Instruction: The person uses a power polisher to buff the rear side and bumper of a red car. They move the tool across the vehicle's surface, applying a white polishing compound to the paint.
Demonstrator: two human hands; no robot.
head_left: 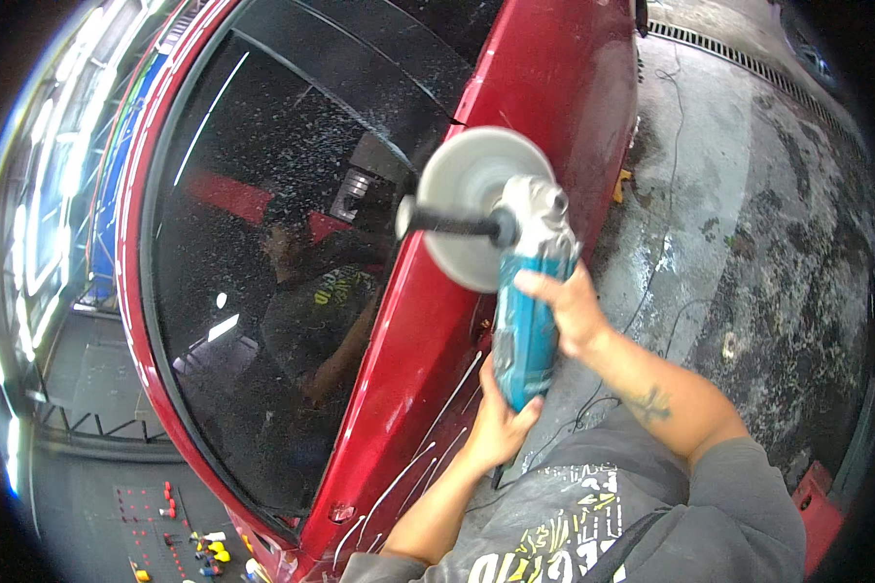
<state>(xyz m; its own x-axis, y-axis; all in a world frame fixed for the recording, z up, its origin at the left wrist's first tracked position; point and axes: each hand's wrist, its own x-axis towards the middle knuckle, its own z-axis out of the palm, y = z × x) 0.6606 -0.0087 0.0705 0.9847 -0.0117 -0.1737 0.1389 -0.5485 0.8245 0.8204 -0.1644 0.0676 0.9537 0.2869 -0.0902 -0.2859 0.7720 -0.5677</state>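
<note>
Two bare hands are gripping one teal power polisher (527, 335): the right grip (576, 311) is wrapping the upper part of its body just below the metal gear head (538, 219), thumb lying across the front, while the left grip (499, 423) is cupping the lower end, nearer the person's torso. Both grips are closing around the casing; some fingers are hiding behind it. The tool's long axis is running almost straight away from the chest, its head end leaning slightly to the right.

From the right grip, the nearer of the two to the working end, the white round pad (462, 175) is lying ahead and to the left, partly behind the gear head. A black side handle (457, 223) is sticking out leftward across the pad, and neither grip is holding it. The pad is overlapping the edge where the red car (413, 389) is meeting its dark window (292, 243); whether it is touching the paint, or spinning, I cannot tell. Below the pad, pale streaks (399, 478) are marking the red panel, left of the left grip. Farther out to the right, a stained grey floor (695, 185) is stretching alongside the car.
</note>
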